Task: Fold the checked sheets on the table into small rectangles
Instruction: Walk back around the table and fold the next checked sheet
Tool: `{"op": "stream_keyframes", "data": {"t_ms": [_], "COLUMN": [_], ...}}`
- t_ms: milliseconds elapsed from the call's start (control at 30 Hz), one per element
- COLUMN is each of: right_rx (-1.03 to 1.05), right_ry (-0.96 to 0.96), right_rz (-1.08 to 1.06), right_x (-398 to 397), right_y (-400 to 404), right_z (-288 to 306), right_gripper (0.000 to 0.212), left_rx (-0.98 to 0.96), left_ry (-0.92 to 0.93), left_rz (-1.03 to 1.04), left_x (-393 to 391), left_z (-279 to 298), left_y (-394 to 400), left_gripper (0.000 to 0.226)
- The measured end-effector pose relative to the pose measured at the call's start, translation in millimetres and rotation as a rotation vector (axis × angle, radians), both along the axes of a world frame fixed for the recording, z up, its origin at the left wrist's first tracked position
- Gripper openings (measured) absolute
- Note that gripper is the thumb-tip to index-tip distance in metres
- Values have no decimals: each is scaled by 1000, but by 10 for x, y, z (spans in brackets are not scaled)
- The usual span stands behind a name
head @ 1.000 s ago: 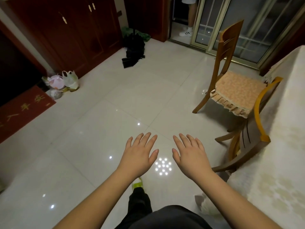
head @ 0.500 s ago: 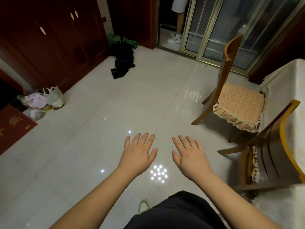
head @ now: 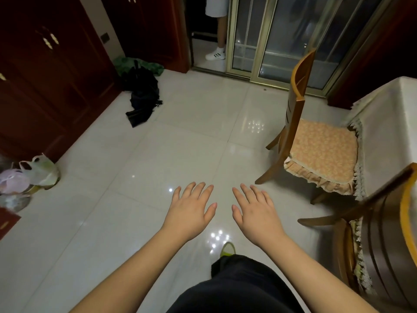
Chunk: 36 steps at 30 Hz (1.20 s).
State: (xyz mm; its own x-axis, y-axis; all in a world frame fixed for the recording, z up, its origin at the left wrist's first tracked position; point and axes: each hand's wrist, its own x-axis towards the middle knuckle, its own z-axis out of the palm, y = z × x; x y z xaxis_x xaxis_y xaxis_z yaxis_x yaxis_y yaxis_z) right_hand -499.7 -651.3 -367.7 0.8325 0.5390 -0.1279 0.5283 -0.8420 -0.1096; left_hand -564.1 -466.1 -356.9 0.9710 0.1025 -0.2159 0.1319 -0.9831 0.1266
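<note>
My left hand (head: pixel 190 210) and my right hand (head: pixel 256 212) are stretched out side by side over the white tiled floor, palms down, fingers straight and spread, holding nothing. A table (head: pixel 388 123) draped in a pale cream cloth stands at the right edge. No checked sheet is visible in this view.
Two wooden chairs stand by the table: one with an orange cushion (head: pixel 320 152), another close at the lower right (head: pixel 383 240). A black bag (head: pixel 142 96) lies on the floor, plastic bags (head: pixel 33 175) at left. Another person's leg (head: pixel 217 37) shows in the doorway.
The view has swung and advanced; the table and chairs shifted in frame and my foot has stepped forward. Both hands stay open and spread in front of me.
</note>
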Motion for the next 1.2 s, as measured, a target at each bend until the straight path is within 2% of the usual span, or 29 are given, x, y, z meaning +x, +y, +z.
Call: {"op": "stream_keyframes", "data": {"t_ms": [133,367,567,767,967,1100,1200], "right_rx": [34,47,32,1,-21,1,9], "right_ry": [-2,-18,-14,-65,-92,-112,-126], "right_rz": [-14,-1,-20,-44,-123,-168,-206], "right_x": [746,1703,2363,3097,3795,4244,4649], "right_y": [134,467,862,1484,2012,2183,2220], "right_z": [79,109,20,10,154,215,235], "right_gripper": [55,58,54,57,55,55,55], "left_rx": [68,58,64,4,14,9,28], "left_ry": [-21,14,2,16,-52,-63,-27], "left_rz": [-10,-25,-20,-94,-172,-249,-320], "left_x": [716,1695,2398,3181,4064,4658,5141], "left_z": [88,180,18,-28,159,230,195], "left_y": [118,429,885,1544,2201,2370,2342], "left_gripper": [62,76,70,77,82,97,93]}}
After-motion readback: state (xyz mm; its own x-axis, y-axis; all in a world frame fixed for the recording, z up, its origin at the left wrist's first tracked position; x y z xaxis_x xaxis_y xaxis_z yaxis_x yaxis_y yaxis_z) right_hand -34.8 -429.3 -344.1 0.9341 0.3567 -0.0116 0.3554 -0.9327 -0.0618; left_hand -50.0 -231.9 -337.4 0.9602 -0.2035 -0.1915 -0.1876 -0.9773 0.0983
